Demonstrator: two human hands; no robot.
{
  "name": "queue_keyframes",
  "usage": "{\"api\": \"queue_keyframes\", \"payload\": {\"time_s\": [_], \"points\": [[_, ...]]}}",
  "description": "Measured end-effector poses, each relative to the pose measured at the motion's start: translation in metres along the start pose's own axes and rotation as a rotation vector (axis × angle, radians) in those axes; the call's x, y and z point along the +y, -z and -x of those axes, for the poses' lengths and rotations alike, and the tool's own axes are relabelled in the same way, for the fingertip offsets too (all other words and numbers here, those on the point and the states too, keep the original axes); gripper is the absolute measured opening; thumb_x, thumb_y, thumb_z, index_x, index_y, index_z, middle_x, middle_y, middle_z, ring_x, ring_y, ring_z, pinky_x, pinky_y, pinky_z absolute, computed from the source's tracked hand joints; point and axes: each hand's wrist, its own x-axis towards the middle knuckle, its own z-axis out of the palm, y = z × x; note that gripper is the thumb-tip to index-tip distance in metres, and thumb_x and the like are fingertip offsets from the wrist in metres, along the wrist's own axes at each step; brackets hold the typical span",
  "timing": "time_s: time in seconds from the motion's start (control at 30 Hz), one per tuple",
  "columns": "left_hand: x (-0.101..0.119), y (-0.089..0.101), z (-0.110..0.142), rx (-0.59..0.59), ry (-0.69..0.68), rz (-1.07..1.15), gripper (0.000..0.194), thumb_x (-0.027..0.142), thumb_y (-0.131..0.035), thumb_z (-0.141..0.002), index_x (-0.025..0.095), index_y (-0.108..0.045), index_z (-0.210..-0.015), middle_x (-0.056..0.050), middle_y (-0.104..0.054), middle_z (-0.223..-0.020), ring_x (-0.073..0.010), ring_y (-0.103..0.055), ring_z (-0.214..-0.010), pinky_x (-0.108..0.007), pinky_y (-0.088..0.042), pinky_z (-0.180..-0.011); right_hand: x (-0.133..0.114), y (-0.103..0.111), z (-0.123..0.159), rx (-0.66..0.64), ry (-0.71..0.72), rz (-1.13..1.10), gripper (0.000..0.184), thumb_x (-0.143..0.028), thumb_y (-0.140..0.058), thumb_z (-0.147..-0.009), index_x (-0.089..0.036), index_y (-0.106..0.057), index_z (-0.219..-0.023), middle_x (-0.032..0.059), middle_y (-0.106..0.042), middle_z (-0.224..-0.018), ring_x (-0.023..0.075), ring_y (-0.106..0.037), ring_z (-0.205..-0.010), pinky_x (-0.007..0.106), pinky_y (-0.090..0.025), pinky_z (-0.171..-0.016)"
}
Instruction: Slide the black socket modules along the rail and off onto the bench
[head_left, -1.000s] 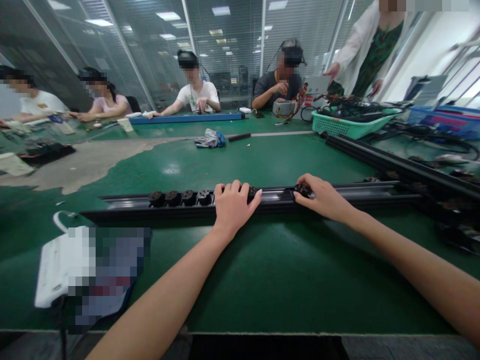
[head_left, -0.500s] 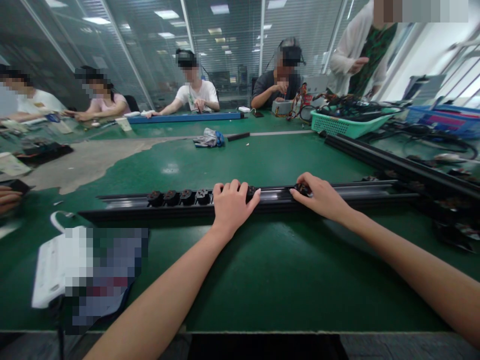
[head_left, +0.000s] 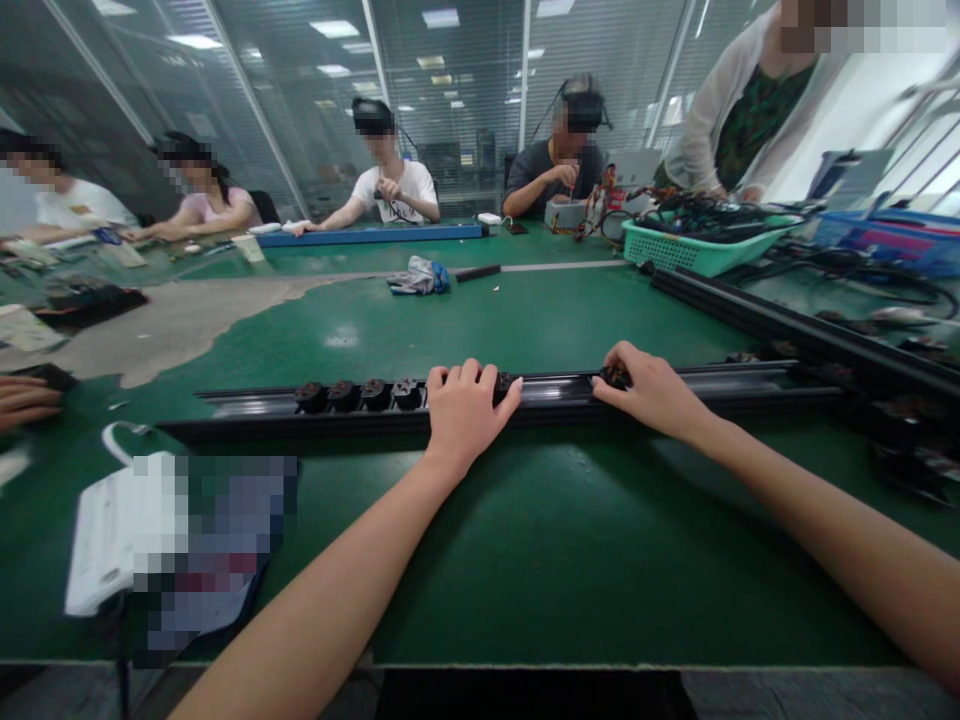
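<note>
Clamping a black block (head_left: 618,377) between thumb and fingers of the right hand (head_left: 651,388), right at the channel of a long black rail (head_left: 559,390), toward its right end. Not being able to tell how deep in the channel. Laying the left hand (head_left: 466,410) across the near edge of the same rail, with a second block (head_left: 504,384) showing just beside the thumb; not being able to tell here between a pinch and a plain rest, for want of a view past the knuckles.

Looking tricky now — possibly risking a tilted block on the right, from uneven fingertip pressure, and so a jam between the rail's two raised edges. Maybe risking a nipped thumb too, from a sudden slide across the bare stretch between both hands. Chancing a tip of the whole rail toward the near edge of the glossy green table (head_left: 585,560), from too much weight on one side. Chancing a knock against the slanting bar (head_left: 780,315) by the table's right edge, from a hard lengthwise shove — and perhaps jolting the four blocks (head_left: 343,396) near the rail's left end out of line.
</note>
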Motion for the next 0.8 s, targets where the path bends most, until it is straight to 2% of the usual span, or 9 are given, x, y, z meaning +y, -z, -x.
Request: {"api": "queue_keyframes", "payload": {"time_s": [0.8], "points": [[-0.0011, -0.0004, 0.0005, 0.007, -0.002, 0.029, 0.049, 0.056, -0.038, -0.1, 0.021, -0.072, -0.095, -0.011, -0.069, -0.096, -0.0266, -0.062, -0.089, -0.046, -0.036, -0.09, 0.0035, 0.0012, -0.0007, 0.044, 0.007, 0.002, 0.024, -0.043, -0.056, -0.083, -0.024, -0.042, -0.083, 0.0048, -0.059, -0.077, 0.021, -0.054, -0.071, 0.035, -0.042, -0.069]]}}
